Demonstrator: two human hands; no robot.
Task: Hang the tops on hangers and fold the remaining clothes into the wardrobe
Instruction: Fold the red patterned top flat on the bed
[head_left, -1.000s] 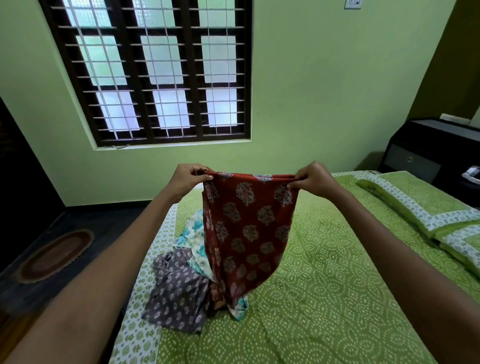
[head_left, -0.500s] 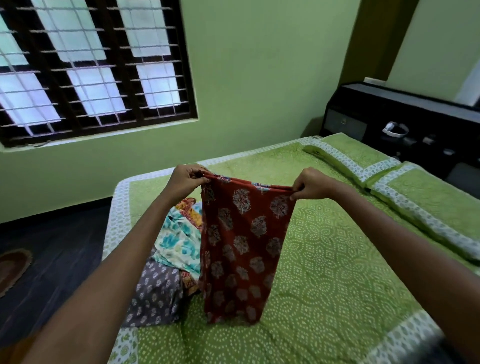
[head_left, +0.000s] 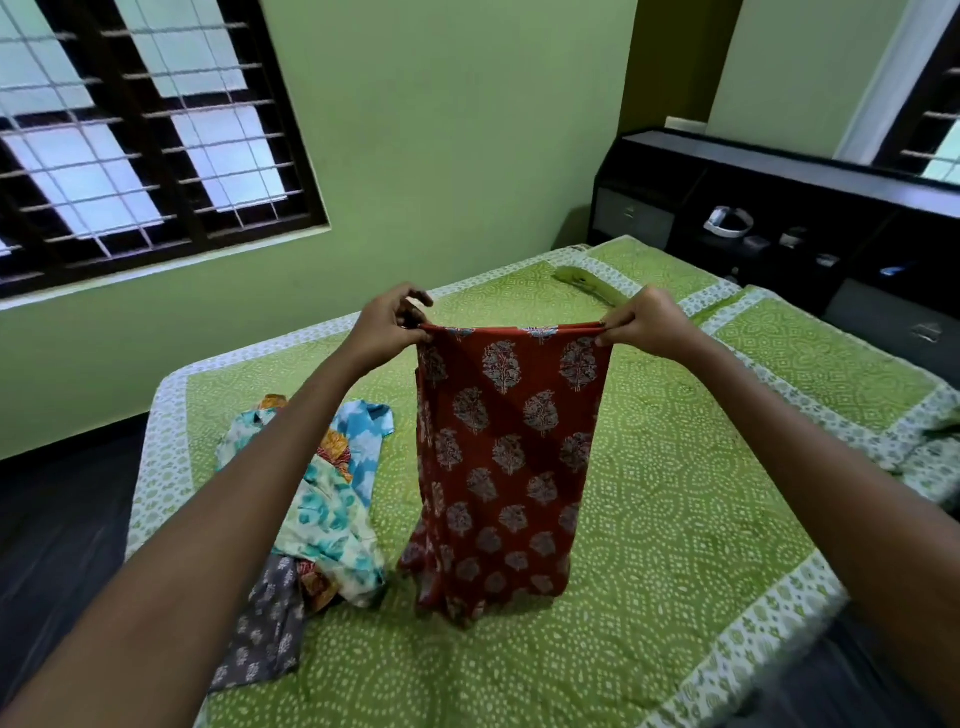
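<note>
You hold the rust-red block-printed cotton garment (head_left: 506, 467) up over the middle of the green dotted bedspread (head_left: 675, 545), its hem touching the cover toward the near edge. To its right the bedspread lies bare out to the white-patterned border. To its left, near the bed's left edge, a heap of printed clothes (head_left: 317, 509) sits just beside the garment. Since a moment ago the garment hangs further from that heap. Its long axis runs vertically, top hem stretched level. Your left hand (head_left: 387, 325) and right hand (head_left: 647, 325) each pinch a top corner, fingers clamped on the cloth.
</note>
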